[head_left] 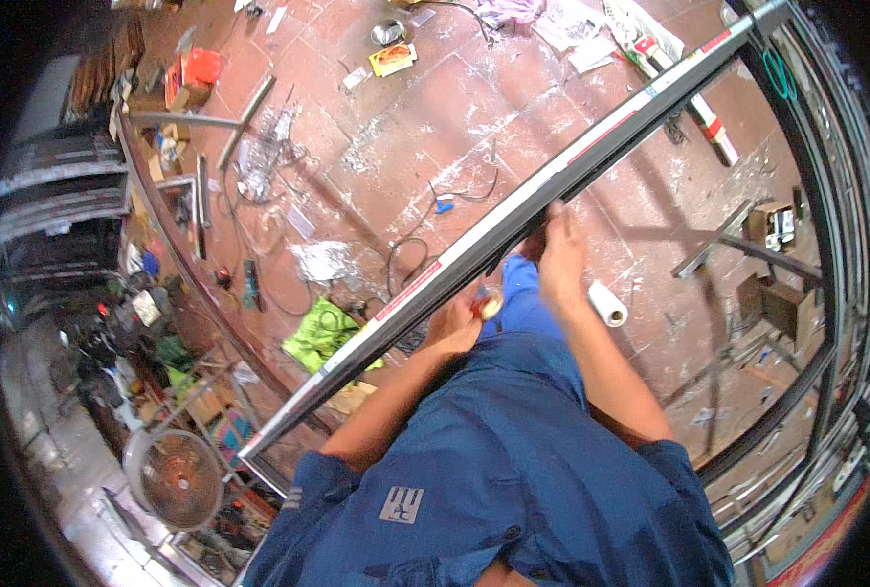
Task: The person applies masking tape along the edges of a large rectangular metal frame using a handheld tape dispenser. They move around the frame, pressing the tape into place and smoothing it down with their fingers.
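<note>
A long dark metal frame (pixel 513 222) crosses in front of me diagonally, with white film and red-marked strips along its upper face. My left hand (pixel 451 327) is closed around a small roll of tape (pixel 490 304), close to the near edge of the bar. Further right, my right hand (pixel 563 256) grips the same bar, its fingertips at the near edge. Some of that hand's fingers are hidden by the bar.
A white roll (pixel 607 305) lies on the tiled floor right of my legs. Bright green cloth (pixel 322 335) lies beyond the bar, near wires and crumpled plastic (pixel 325 262). A round fan (pixel 182 479) stands at lower left. Cardboard boxes (pixel 779 308) and metal profiles lie at right.
</note>
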{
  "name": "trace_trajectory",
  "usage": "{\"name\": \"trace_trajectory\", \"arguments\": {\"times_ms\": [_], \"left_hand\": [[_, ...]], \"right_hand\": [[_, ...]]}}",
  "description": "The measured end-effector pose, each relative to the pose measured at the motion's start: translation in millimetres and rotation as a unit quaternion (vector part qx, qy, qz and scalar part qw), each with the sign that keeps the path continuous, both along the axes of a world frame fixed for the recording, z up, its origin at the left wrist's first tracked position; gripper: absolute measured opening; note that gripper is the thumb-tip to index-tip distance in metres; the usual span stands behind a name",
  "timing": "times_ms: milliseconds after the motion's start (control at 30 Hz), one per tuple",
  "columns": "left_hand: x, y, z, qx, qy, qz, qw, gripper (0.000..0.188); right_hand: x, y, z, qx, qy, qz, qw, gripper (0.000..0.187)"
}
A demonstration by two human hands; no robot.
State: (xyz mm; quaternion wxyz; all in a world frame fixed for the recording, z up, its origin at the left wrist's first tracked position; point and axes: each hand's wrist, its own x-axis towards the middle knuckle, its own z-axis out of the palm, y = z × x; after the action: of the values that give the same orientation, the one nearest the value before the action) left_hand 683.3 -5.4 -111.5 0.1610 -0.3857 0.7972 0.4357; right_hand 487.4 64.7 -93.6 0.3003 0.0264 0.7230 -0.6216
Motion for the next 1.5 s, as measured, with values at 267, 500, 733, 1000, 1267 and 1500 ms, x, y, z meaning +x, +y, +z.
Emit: {"name": "trace_trajectory", "arguments": {"times_ms": [267,500,733,1000,1267,1500], "left_hand": [[26.0,3.5,-33.2,0.132,0.129,-0.054,0.981,0.029],[192.0,18.1,47.7,-0.017,0.122,0.164,0.979,0.022],[185.5,-15.2,104.6,-0.321,0.234,0.126,0.909,0.015],[189.4,-12.3,88.0,-0.382,0.204,0.123,0.893,0.022],[183.9,-13.1,95.0,-0.366,0.159,0.112,0.910,0.011],[178.7,-10.2,105.3,-0.364,0.139,0.122,0.913,0.008]], "right_hand": [[32.3,3.9,31.3,-0.020,-0.091,0.147,0.985,0.033],[40.8,-2.0,30.8,-0.039,-0.043,0.071,0.996,0.038],[57.8,-6.0,26.5,-0.054,-0.045,0.047,0.996,0.035],[130.8,-6.1,29.5,-0.086,-0.123,0.130,0.980,0.032],[139.5,-5.2,38.4,-0.050,-0.125,0.230,0.964,0.031],[134.1,-7.0,29.7,-0.095,-0.196,0.266,0.939,0.027]]}}
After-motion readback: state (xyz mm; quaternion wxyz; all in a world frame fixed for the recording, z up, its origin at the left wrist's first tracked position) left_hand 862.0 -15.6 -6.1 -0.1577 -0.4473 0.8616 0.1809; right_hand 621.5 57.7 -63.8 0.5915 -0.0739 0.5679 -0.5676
